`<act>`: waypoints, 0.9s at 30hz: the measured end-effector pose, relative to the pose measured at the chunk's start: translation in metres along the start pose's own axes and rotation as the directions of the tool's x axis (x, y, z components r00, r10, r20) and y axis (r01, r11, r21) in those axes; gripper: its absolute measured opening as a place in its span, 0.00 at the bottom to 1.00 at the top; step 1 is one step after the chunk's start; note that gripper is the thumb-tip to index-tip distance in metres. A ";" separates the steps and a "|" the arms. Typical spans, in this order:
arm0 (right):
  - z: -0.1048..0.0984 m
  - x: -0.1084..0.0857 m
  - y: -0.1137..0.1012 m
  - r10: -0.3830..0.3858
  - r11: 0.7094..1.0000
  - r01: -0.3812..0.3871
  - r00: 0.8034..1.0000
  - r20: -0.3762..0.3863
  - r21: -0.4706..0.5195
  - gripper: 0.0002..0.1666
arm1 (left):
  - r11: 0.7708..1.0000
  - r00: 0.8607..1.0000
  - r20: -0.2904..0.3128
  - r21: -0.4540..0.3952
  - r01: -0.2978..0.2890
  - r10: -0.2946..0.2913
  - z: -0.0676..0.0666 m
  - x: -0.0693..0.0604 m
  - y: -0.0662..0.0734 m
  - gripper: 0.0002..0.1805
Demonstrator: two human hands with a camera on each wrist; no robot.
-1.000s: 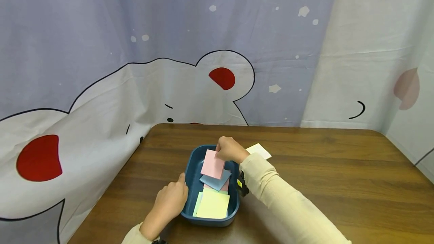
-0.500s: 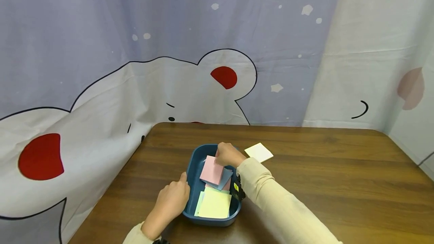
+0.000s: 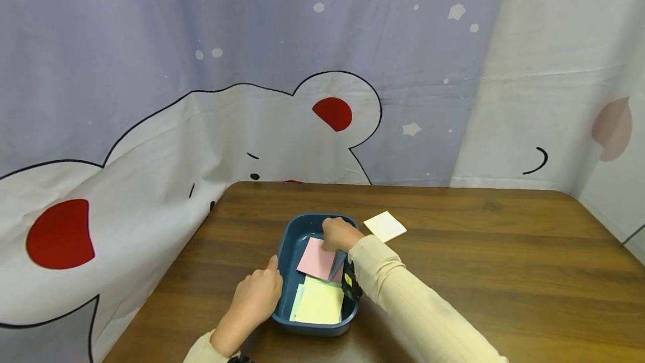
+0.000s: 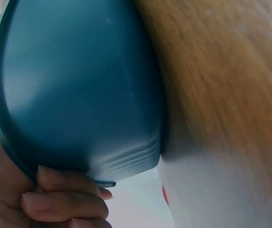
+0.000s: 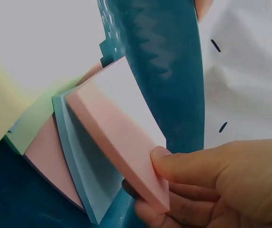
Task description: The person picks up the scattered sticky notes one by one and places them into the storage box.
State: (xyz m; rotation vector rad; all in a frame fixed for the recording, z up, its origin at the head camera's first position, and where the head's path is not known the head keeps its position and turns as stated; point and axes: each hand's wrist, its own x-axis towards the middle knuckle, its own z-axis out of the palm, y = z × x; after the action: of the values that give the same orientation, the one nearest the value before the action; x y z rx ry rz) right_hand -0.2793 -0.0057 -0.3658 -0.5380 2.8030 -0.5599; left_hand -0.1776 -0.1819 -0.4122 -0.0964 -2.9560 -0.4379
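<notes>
My right hand (image 3: 340, 234) pinches a pink sticky note pad (image 5: 121, 137) by one end, thumb on top and fingers beneath. The pad is inside a dark blue plastic bin (image 3: 314, 330), over a blue sticky note pad (image 5: 90, 161). Below the blue one lies another pink sticky note pad (image 5: 52, 159), mostly covered. A yellow sticky note pad (image 3: 318, 302) rests at the bin's near end, with a pale green sticky note pad (image 3: 297, 300) partly showing under it. My left hand (image 3: 256, 294) holds the bin's left rim, several fingers curled in the left wrist view.
A pale cream sticky note pad (image 3: 385, 226) lies on the wooden table (image 3: 478, 262), just right of the bin's far end. Behind the table hangs a printed curtain (image 3: 242, 32), which also runs down the left side.
My right hand has lowered the pink pad toward the near end of the bin, so it covers more of the blue pad. My left hand stays at the rim.
</notes>
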 end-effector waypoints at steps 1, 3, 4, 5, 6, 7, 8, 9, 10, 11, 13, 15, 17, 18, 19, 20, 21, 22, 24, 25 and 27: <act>0.000 0.000 0.000 -0.001 1.000 0.001 1.000 0.000 0.000 0.13 | 1.000 1.000 -0.002 0.002 0.000 0.000 0.000 0.000 0.000 0.22; 0.000 -0.001 0.001 -0.001 1.000 0.001 1.000 0.001 -0.003 0.15 | 1.000 1.000 -0.009 0.004 -0.003 0.003 0.000 0.000 0.000 0.22; 0.000 -0.001 0.002 0.001 1.000 -0.001 1.000 0.004 -0.004 0.15 | 1.000 1.000 -0.013 0.004 -0.005 0.005 0.000 0.000 0.000 0.22; 0.000 -0.001 0.002 0.003 1.000 -0.003 1.000 0.006 -0.004 0.16 | 1.000 1.000 -0.016 0.003 -0.007 0.007 0.000 0.000 0.000 0.22; 0.000 -0.001 0.003 0.004 1.000 -0.004 1.000 0.008 -0.004 0.16 | 1.000 1.000 -0.018 0.002 -0.008 0.008 -0.001 -0.001 0.000 0.22; 0.000 -0.002 0.003 0.005 1.000 -0.005 1.000 0.012 -0.003 0.17 | 1.000 1.000 -0.018 0.000 -0.008 0.008 -0.001 -0.001 0.000 0.22; 0.000 -0.002 0.003 0.005 1.000 -0.005 1.000 0.012 -0.007 0.17 | 1.000 1.000 -0.018 0.000 -0.008 0.008 -0.001 -0.001 0.001 0.22; -0.001 -0.002 0.003 0.004 1.000 -0.004 1.000 0.013 -0.010 0.16 | 1.000 1.000 -0.017 -0.001 -0.007 0.007 -0.001 -0.001 0.001 0.22; -0.001 -0.002 0.003 0.004 1.000 -0.004 1.000 0.015 -0.009 0.16 | 1.000 1.000 -0.015 -0.001 -0.004 0.004 -0.001 -0.001 0.001 0.22; -0.001 -0.002 0.003 0.002 1.000 -0.002 1.000 0.018 -0.007 0.14 | 1.000 1.000 -0.013 -0.001 -0.003 0.003 -0.001 -0.001 0.001 0.22; -0.002 -0.003 0.002 0.005 1.000 -0.005 1.000 0.025 -0.004 0.10 | 1.000 1.000 -0.008 -0.001 0.001 -0.001 -0.001 0.000 0.001 0.22; -0.002 -0.004 0.002 0.008 1.000 -0.008 0.999 0.031 -0.003 0.07 | 1.000 1.000 -0.003 -0.001 0.004 -0.004 0.000 0.000 0.001 0.22; -0.003 -0.004 0.001 0.006 1.000 -0.006 0.999 0.035 -0.005 0.05 | 1.000 1.000 -0.001 0.000 0.007 -0.007 0.000 0.000 0.001 0.22; -0.003 -0.003 0.001 0.006 1.000 -0.006 0.999 0.038 -0.005 0.06 | 1.000 1.000 0.000 0.001 0.007 -0.007 0.000 0.000 0.000 0.22; -0.004 -0.003 0.001 0.004 1.000 -0.004 0.999 0.041 -0.008 0.09 | 1.000 1.000 0.000 0.003 0.007 -0.007 0.000 0.000 0.000 0.22; -0.004 -0.003 0.001 0.004 1.000 -0.004 0.999 0.045 -0.013 0.12 | 1.000 1.000 -0.001 0.005 0.007 -0.007 0.000 0.000 0.000 0.22; -0.005 -0.003 0.000 0.001 1.000 0.000 0.999 0.048 -0.019 0.13 | 1.000 1.000 -0.003 0.007 0.007 -0.007 0.000 0.000 0.000 0.22; -0.006 -0.003 0.000 0.002 1.000 -0.001 0.999 0.050 -0.014 0.15 | 1.000 1.000 -0.003 0.009 0.005 -0.005 0.000 0.000 0.000 0.22; -0.009 -0.004 0.000 0.001 1.000 -0.001 0.999 0.043 -0.007 0.15 | 1.000 1.000 -0.006 0.013 0.002 -0.002 0.000 0.000 0.001 0.22; -0.010 -0.005 0.000 -0.004 1.000 0.004 0.999 0.033 -0.011 0.12 | 1.000 1.000 -0.005 0.014 0.003 -0.003 0.000 0.000 0.001 0.22; -0.013 -0.007 0.001 -0.010 1.000 0.010 1.000 0.017 0.004 0.09 | 1.000 1.000 -0.002 0.016 0.005 -0.005 0.000 0.000 0.001 0.22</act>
State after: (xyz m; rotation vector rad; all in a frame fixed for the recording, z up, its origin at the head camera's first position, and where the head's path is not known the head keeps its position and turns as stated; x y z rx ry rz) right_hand -0.2772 0.0018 -0.3533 -0.5533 2.7838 -0.5605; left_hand -0.1778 -0.1812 -0.4121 -0.0862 -2.9579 -0.4154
